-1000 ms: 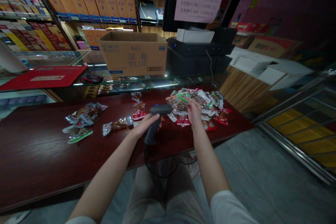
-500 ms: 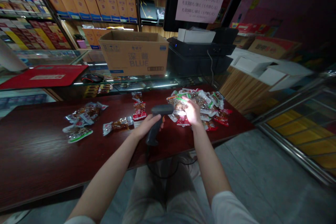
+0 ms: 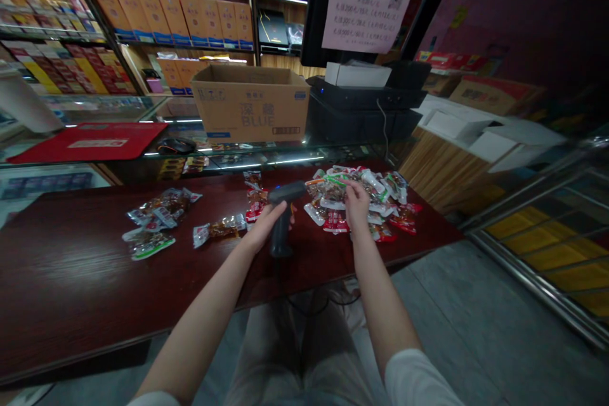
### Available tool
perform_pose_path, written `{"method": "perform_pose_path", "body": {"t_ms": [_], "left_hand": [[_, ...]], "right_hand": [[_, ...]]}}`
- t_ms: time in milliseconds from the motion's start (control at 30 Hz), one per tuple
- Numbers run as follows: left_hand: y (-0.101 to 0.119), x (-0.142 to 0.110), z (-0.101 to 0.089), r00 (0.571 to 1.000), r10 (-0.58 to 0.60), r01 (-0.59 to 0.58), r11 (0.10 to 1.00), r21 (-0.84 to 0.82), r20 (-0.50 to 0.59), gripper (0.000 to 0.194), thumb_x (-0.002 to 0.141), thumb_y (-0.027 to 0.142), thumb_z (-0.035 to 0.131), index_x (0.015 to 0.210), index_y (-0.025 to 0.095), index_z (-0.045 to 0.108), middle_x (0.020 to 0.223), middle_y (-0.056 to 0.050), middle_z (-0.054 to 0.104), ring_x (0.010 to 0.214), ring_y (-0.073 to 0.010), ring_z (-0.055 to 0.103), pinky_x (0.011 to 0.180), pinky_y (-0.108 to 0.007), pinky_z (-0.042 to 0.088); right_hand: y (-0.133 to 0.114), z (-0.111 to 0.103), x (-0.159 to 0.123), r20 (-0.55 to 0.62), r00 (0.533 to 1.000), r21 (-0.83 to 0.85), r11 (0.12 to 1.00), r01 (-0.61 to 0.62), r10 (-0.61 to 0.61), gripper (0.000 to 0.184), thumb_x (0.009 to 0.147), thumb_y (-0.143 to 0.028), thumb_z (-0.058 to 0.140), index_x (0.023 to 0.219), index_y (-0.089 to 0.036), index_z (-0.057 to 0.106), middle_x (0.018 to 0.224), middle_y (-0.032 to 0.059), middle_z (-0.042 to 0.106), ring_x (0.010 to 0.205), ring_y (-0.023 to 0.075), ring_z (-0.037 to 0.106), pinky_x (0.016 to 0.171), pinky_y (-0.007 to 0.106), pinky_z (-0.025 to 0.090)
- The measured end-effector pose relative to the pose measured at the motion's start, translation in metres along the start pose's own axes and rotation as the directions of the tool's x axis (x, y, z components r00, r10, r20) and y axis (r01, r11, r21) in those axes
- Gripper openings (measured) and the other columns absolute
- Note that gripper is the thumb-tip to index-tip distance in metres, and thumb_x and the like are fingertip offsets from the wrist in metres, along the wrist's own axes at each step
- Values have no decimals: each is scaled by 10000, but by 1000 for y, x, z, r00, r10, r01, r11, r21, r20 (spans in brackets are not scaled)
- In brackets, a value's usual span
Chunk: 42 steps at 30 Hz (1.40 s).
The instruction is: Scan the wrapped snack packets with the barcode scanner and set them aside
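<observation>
My left hand [image 3: 267, 223] is wrapped around the handle of a black barcode scanner [image 3: 281, 222], whose head points right toward the pile. My right hand [image 3: 358, 204] pinches the edge of a clear snack packet [image 3: 332, 189] with a green strip, at the near side of a heap of snack packets [image 3: 373, 187]. Part of that packet blends into the heap. Just left of the scanner lie a red-ended packet [image 3: 255, 200] and a clear packet of brown food [image 3: 221, 228]. Farther left, a small group of packets [image 3: 164, 206] rests on the dark red table [image 3: 85, 279].
An open cardboard box [image 3: 252, 108] stands on the glass counter behind the table, beside a black machine [image 3: 364, 98] and a monitor bearing a paper sign [image 3: 366, 3]. A mouse [image 3: 176, 145] and red mat [image 3: 90, 143] lie left. A metal rack [image 3: 537, 273] stands right.
A bright light fell on my right hand and the packet half a second ago; now it is gone. The scanner has tilted more upright. The whole view has shifted slightly.
</observation>
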<state>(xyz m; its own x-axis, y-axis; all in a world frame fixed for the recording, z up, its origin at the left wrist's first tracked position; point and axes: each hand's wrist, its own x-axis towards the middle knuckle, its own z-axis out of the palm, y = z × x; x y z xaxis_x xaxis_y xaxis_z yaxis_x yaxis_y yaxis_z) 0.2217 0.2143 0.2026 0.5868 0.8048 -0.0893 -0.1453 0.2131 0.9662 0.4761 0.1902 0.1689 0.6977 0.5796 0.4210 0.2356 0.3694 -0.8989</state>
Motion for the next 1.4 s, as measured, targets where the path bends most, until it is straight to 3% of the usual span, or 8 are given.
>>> {"method": "perform_pose_path", "body": {"t_ms": [167, 467, 567, 667, 767, 900, 1067, 1400], "left_hand": [[6, 5, -11, 995, -1, 2, 1000, 8, -104, 563, 691, 663, 672, 867, 129, 646, 664, -24, 639, 544, -112, 582, 559, -239, 473], [17, 13, -51, 934, -38, 67, 995, 70, -356, 478, 669, 575, 735, 761, 119, 624, 604, -46, 649, 524, -140, 604, 528, -250, 487], [25, 6, -65, 907, -12, 34, 998, 45, -422, 443, 708, 560, 707, 750, 126, 630, 616, -49, 656, 512, -133, 591, 504, -239, 470], [31, 0, -80, 895, 11, 0, 1000, 24, -446, 455, 722, 583, 678, 719, 131, 630, 614, -50, 652, 490, -129, 573, 481, -240, 456], [32, -3, -91, 900, 10, 4, 1000, 31, -436, 461, 705, 586, 688, 710, 129, 629, 616, -61, 656, 502, -142, 588, 486, -247, 460], [31, -4, -96, 899, 7, 11, 999, 38, -438, 478, 685, 606, 689, 715, 133, 622, 582, -51, 633, 492, -145, 581, 483, -248, 451], [33, -6, -94, 897, 25, -19, 1000, 19, -441, 501, 658, 616, 707, 743, 131, 618, 618, -46, 645, 512, -139, 588, 507, -249, 464], [36, -5, -78, 928, 33, -20, 999, 41, -372, 516, 669, 624, 700, 786, 127, 629, 619, -35, 649, 513, -119, 584, 503, -224, 459]], "right_hand": [[-1, -11, 29, -142, 953, -399, 896, 193, -268, 266, 812, -246, 450, 872, -188, 703, 933, 96, 638, 964, 239, 561, 961, 413, 414], [-15, -13, 26, 158, 955, -774, 570, 277, -250, 226, 775, -160, 488, 922, -177, 660, 1118, 147, 591, 1211, 315, 429, 1087, 603, 203], [-25, 12, -5, 228, 932, -710, 607, 357, -282, 226, 814, -175, 482, 961, -204, 652, 1125, 123, 599, 1235, 300, 427, 1106, 574, 197], [-26, 59, -39, 486, 857, -506, 744, 435, -171, 186, 856, -230, 498, 952, -224, 658, 1062, 99, 630, 1076, 261, 526, 1015, 456, 355], [-18, 109, -66, 554, 825, -455, 870, 189, 110, 125, 824, -331, 627, 888, -233, 672, 905, 60, 660, 904, 240, 559, 902, 408, 404], [-4, 145, -81, 524, 828, -474, 876, 89, 199, 310, 610, -461, 836, 659, -220, 647, 685, 23, 588, 816, 238, 531, 847, 416, 386], [3, 145, -82, 500, 839, -417, 909, 14, 216, 385, 438, -413, 927, 524, -235, 596, 645, 13, 546, 851, 259, 526, 838, 415, 365], [-12, 75, -24, 459, 866, -99, 980, -173, 199, 304, 686, -481, 711, 813, -241, 574, 772, -20, 640, 711, 176, 598, 661, 307, 483]]}}
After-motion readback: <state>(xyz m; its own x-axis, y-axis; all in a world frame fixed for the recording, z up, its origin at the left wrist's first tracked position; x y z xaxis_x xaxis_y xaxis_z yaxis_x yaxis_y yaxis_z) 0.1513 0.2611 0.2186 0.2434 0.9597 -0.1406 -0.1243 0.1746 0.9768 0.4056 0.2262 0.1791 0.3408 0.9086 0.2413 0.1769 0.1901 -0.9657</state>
